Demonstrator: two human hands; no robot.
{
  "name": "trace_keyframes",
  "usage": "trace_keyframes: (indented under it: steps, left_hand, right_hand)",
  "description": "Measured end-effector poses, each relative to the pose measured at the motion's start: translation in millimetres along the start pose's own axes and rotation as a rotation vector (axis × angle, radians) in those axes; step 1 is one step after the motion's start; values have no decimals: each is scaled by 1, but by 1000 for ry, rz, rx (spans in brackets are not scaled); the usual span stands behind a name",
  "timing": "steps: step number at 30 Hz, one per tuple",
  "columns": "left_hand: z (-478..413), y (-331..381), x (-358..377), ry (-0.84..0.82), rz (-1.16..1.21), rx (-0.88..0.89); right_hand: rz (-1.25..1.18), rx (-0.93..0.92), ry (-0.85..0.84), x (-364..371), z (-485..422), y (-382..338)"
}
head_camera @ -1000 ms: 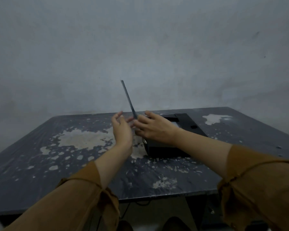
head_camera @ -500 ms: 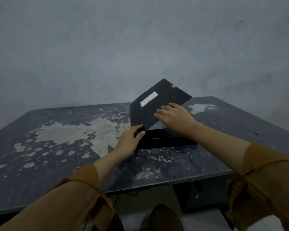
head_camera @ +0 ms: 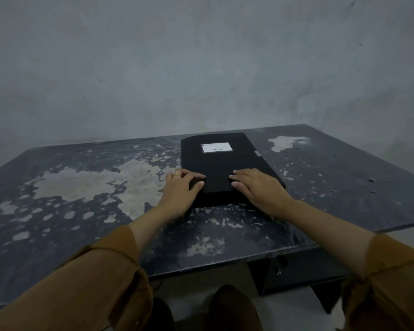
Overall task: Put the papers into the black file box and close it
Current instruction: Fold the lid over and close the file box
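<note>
Lid now down, seemingly flush.

One black file box bearing one white label lies on one table, with two hands, left hand and right hand, and seemingly one ring.

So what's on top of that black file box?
A white label sits on the black file box lid, and both hands, left and right, rest flat at its near edge. Its contents are hidden.
</note>
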State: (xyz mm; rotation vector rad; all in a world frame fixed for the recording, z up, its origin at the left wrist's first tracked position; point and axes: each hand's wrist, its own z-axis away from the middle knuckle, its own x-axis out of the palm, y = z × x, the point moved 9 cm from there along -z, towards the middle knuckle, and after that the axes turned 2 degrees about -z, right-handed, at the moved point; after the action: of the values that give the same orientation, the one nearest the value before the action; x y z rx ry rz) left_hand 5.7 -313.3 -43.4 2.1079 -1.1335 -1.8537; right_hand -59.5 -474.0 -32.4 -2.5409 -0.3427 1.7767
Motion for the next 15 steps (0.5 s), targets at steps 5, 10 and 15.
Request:
trace_keyframes:
  steps: [5, 10, 15]
  left_hand:
    - [-24, -11, 9, -4, 274, -222]
    - [-49, -28, 16, 30, 575, -386]
    - [-66, -40, 20, 87, 723, -433]
  right_hand:
    - [-121, 366, 34, -1, -23, 60]
    - [-374, 579, 20, 6, -46, 104]
    - [-575, 722, 95, 12, -57, 130]
